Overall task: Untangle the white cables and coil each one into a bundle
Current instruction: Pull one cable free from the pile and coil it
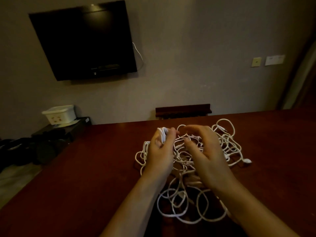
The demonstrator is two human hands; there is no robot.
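left hand gathers loops over a heap of white cables

left hand [159,151] is raised over the left part of the pile, its fingers curled round a small bunch of white loops [162,134] held up near the fingertips. right hand [206,154] hovers over the middle of the heap with fingers bent and spread like a claw; whether it actually pinches a strand cannot be told, since the fingertips blur into the cords under them.

white cables [186,168] lie in one loose tangle on the dark red-brown table [85,168], loops spilling toward the near edge between the two forearms and out to the right, where a small white plug [247,161] rests on the wood (the light is dim, so single cords are hard to follow).

beyond the table's far edge a dark wooden chair back [183,110] shows. on the wall hangs a black television [83,41], and at far left a white plastic box [59,114] sits on a low dark stand [68,129].
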